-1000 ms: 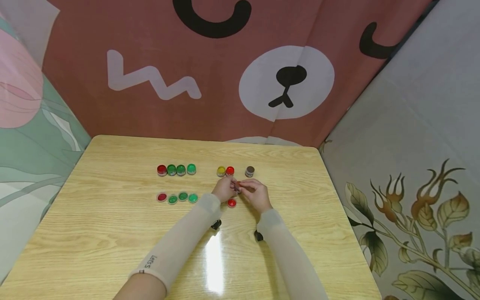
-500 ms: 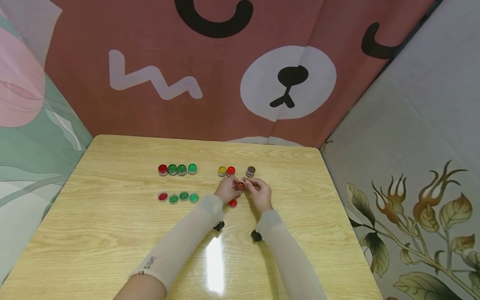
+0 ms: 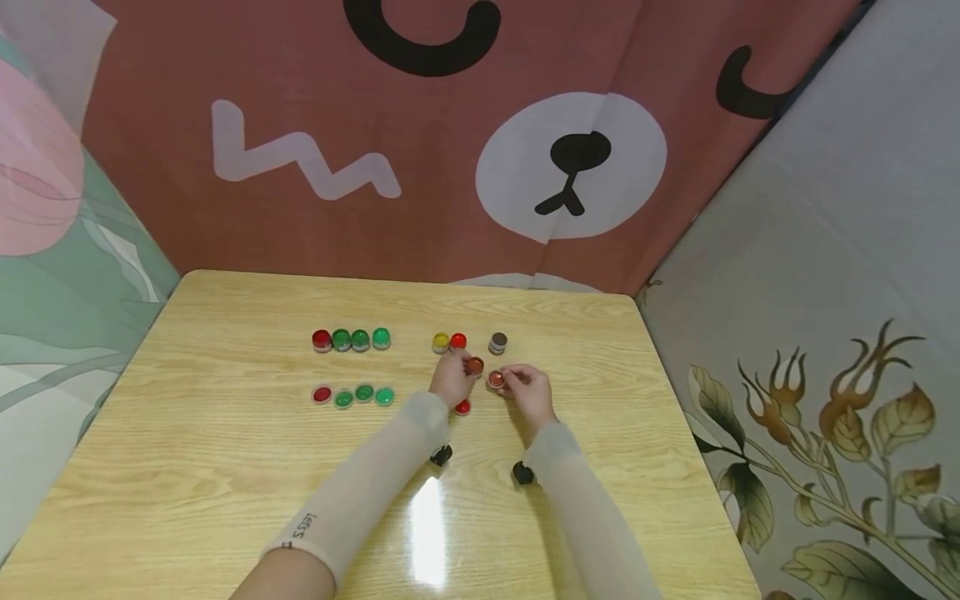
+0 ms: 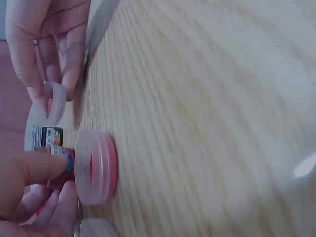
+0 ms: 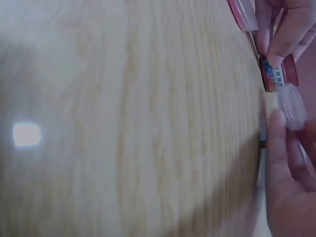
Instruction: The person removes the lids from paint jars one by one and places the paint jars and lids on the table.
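My left hand (image 3: 452,379) grips a small orange-brown paint jar (image 3: 474,367) by its sides, thumb across its printed label (image 5: 277,76) in the right wrist view. The top of the jar is uncovered. Just to its right, my right hand (image 3: 531,392) pinches a round clear-rimmed lid (image 3: 497,380) between thumb and fingers, its orange-stained inside facing up. Lid and jar are apart in the head view. A red-stained lid (image 3: 462,407) lies on the table below my left hand, partly covered by it; the left wrist view shows it large beside the jar.
Behind my left hand stand a yellow jar (image 3: 441,342) and a red jar (image 3: 457,341). A brown-topped jar (image 3: 498,342) is to their right. On the left, a row of a dark red jar (image 3: 322,340) and green jars sits behind matching lids (image 3: 364,392).
My right hand has lifted the lid off the orange-brown jar, turned it inside up and moved it right. My left hand still holds the jar.
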`<state>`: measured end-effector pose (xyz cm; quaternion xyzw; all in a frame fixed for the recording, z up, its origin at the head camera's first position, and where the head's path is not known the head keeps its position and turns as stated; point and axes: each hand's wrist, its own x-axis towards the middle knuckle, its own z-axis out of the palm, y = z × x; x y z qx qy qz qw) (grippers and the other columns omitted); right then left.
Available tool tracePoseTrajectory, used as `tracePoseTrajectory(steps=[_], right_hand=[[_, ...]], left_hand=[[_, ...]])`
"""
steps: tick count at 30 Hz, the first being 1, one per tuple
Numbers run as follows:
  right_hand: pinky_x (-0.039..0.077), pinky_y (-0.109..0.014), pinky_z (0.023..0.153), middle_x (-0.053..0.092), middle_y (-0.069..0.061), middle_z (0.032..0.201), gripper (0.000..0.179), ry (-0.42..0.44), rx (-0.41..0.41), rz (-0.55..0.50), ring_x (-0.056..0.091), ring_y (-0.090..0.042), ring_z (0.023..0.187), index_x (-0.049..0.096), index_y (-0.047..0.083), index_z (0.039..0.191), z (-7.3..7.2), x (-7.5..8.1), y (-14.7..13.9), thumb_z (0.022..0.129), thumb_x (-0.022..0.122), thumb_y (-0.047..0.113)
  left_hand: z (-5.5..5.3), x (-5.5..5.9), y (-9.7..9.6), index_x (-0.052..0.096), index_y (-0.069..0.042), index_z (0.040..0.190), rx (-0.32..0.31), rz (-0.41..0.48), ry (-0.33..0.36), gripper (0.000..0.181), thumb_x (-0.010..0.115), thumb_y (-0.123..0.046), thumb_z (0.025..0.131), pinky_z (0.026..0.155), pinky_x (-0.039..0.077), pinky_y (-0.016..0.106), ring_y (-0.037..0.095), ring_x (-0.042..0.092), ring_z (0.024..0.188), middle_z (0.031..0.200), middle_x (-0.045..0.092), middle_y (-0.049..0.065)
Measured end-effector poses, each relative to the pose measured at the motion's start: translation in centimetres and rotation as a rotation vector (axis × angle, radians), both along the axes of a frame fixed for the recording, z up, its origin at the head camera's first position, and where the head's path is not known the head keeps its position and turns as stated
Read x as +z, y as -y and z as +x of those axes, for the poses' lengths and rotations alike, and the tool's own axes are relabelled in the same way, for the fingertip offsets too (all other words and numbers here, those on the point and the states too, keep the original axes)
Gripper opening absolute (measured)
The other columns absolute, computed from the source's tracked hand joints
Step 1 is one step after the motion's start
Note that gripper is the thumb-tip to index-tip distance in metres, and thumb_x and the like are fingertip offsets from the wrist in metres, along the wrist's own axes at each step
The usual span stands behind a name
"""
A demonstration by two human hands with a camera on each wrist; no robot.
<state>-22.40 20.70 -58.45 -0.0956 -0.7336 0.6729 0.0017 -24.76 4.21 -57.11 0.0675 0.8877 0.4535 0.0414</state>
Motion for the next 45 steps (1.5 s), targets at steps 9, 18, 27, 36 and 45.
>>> tracePoseTrajectory(steps=[9,18,27,36,45], right_hand=[[0.062,-0.028,0.069,0.072,-0.022,0.102,0.014,0.053,0.234,0.181,0.071,-0.018,0.08,0.071,-0.012,0.104,1.5,0.6,-0.7,0.098,0.061,-0.005],[0.062,-0.031,0.068,0.074,-0.016,0.095,0.012,0.001,0.388,0.377,0.071,-0.021,0.077,0.074,-0.006,0.1,2.1,0.9,0.0,0.097,0.063,-0.001],[0.062,-0.028,0.068,0.073,-0.017,0.093,0.01,-0.007,0.375,0.402,0.071,-0.018,0.076,0.073,-0.007,0.099,2.4,1.0,0.8,0.095,0.063,-0.005],[0.06,-0.027,0.066,0.073,-0.016,0.09,0.011,-0.032,0.359,0.425,0.07,-0.018,0.074,0.072,-0.007,0.1,2.7,0.9,1.0,0.094,0.062,-0.007],[0.059,-0.027,0.064,0.072,-0.012,0.085,0.012,-0.046,0.342,0.436,0.069,-0.015,0.072,0.072,-0.005,0.099,2.7,0.7,0.9,0.092,0.063,-0.008]], left_hand=[[-0.2,-0.4,-0.9,0.059,0.009,0.107,0.168,0.056,-0.01,0.023,0.072,0.005,0.088,0.089,0.055,0.047,0.036,0.063,0.097,0.1,0.063,0.022],[-0.9,-0.4,-0.8,0.058,0.003,0.099,0.229,0.044,0.042,0.015,0.07,0.001,0.091,0.085,0.055,0.044,0.033,0.063,0.092,0.091,0.063,0.016],[-1.7,0.2,-0.7,0.062,-0.004,0.068,0.219,-0.007,0.15,0.029,0.067,-0.011,0.096,0.067,0.052,0.036,0.022,0.056,0.068,0.068,0.06,0.006],[-2.0,0.8,-0.6,0.055,-0.009,0.06,0.197,-0.039,0.209,0.043,0.062,-0.019,0.101,0.059,0.045,0.033,0.019,0.048,0.058,0.057,0.049,0.002],[-2.1,0.9,-0.8,0.077,-0.006,0.097,0.213,0.009,0.258,0.025,0.057,-0.02,0.104,0.076,0.053,0.037,0.024,0.063,0.084,0.097,0.073,0.008]])
